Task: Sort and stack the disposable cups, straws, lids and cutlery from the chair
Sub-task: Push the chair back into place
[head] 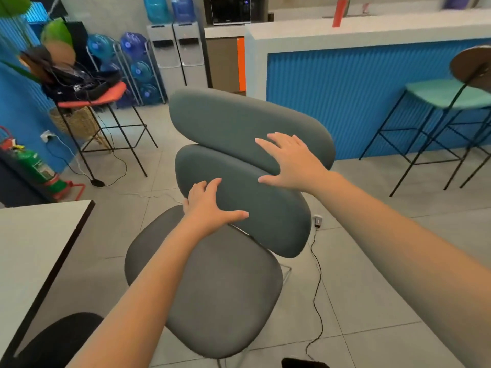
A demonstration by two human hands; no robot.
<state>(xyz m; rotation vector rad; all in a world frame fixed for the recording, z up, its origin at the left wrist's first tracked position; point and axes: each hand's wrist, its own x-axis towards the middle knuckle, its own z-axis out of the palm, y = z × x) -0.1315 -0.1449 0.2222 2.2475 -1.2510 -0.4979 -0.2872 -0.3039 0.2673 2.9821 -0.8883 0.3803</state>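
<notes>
The left hand (pixel 210 205) has its fingers (pixel 198 188) curled over the near end of the lower back cushion (pixel 247 205) of a grey chair (pixel 212 288), thumb spread along the cushion's front face: a loose hold on the padding, nothing else in it. The right hand (pixel 289 160) is splayed wide and flat, its fingers (pixel 268 144) resting on or just over the seam where the upper back cushion (pixel 239 120) meets the lower one; whether the palm presses down cannot be told. It grips nothing.

Below the hands, the chair seat is bare. No cups, straws, lids or cutlery show on it or anywhere else in view, so the task's things cannot be placed from here. The hold on the backrest suggests the chair is about to be shifted or turned.

The risk lies there: a black cable (pixel 316 282) runs from a floor socket (pixel 317 221) close past the chair's right side, and dragging the chair could snag it. A one-sided pull on the soft cushion could also swing the chair into the white table (pixel 34 248) near on the left.

The chair's legs are mostly hidden under the seat, the table is cut off at the frame edge, and a dark object at the bottom edge is too cropped to name.
</notes>
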